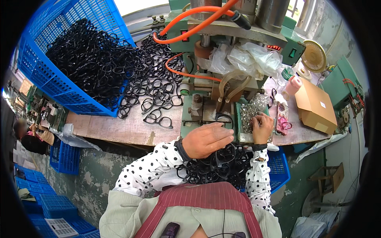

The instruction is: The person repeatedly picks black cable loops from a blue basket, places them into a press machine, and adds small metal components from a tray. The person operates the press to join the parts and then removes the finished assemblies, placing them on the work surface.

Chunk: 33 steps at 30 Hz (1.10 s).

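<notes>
1. Left hand [206, 139] is held palm down with fingers loosely curled at the bed of the green metal press machine [222, 79]; a black plastic spectacle frame [224, 118] lies just beyond its fingertips, where the tool can reach it. Whether it is pinched cannot be told.
2. Right hand [262, 127] is laid with bent fingers on a heap of small silvery metal parts [252, 109], kept beside the machine for quick picking.
3. More black frames are piled in the lap [216, 166], within easy reach.
4. A tilted blue plastic crate [47, 75] spills frames onto the wooden worktop [115, 129], so they slide towards the person.
</notes>
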Available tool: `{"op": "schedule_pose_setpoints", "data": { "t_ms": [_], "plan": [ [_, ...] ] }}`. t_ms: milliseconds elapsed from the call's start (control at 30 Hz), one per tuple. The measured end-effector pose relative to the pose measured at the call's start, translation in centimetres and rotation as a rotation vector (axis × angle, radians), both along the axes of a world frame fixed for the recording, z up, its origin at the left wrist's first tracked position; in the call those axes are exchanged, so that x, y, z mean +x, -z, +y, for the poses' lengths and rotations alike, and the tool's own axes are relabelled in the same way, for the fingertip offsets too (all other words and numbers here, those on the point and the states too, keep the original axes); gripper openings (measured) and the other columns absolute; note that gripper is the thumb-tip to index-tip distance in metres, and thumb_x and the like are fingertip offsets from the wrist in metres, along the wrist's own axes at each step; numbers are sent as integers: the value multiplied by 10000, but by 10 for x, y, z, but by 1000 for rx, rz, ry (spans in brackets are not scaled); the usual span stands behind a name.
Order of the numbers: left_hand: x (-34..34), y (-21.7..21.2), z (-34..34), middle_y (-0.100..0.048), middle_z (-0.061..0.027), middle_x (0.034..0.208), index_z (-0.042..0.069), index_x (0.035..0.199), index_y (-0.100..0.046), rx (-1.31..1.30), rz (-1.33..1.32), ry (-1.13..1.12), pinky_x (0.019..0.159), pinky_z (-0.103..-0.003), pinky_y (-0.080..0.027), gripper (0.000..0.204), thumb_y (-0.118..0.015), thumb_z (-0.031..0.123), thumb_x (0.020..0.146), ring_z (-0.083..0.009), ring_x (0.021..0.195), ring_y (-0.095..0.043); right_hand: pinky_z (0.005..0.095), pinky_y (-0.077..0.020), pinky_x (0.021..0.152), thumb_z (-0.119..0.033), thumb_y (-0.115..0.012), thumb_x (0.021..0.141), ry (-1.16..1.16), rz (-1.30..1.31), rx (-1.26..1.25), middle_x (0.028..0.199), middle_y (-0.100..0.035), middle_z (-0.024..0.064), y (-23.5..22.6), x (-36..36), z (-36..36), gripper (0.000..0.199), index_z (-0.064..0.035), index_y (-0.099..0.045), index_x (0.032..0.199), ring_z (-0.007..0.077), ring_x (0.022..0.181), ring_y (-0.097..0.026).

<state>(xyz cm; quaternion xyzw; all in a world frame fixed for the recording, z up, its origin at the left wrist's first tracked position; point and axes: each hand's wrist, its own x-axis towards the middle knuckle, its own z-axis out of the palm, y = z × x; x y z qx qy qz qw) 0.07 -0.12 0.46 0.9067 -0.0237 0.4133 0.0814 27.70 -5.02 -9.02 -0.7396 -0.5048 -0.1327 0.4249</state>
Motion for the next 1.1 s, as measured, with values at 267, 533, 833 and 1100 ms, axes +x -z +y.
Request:
{"op": "schedule_pose_setpoints", "data": {
  "t_ms": [267, 533, 833, 1100],
  "plan": [
    [-58, 52, 58, -663, -127, 855, 65, 1036, -581, -467, -276, -693, 644, -436, -480, 221, -662, 206, 887, -314, 697, -611, 435, -428, 746, -103, -627, 862, 81, -59, 73, 813, -638, 94, 4, -3, 7, 94, -108, -637, 956, 305, 796, -590],
    [-101, 128, 144, -685, -212, 910, 57, 1037, -585, -722, 394, -1347, 768, -484, -523, 279, -646, 271, 869, -409, 885, -654, 417, -502, 619, -77, -588, 908, -21, 116, 103, 806, -679, 135, 0, -7, 2, 64, -79, -623, 961, 313, 709, -667],
    [-116, 128, 149, -664, -205, 799, 66, 885, -616, -670, 262, -1239, 689, -506, -488, 323, -521, 367, 956, -435, 792, -627, 393, -495, 593, -65, -577, 914, 18, 170, 132, 777, -680, 115, -18, -18, 2, 51, -29, -582, 877, 275, 673, -663],
    [-114, 92, 119, -588, -118, 837, 19, 1100, -559, -547, -356, -1069, 683, -388, -460, 211, -523, 189, 980, -272, 717, -573, 228, -452, 634, -20, -674, 791, -341, 720, 42, 814, -697, 36, -69, -39, 5, 162, 8, -722, 943, 74, 665, -561]
  ]
}}
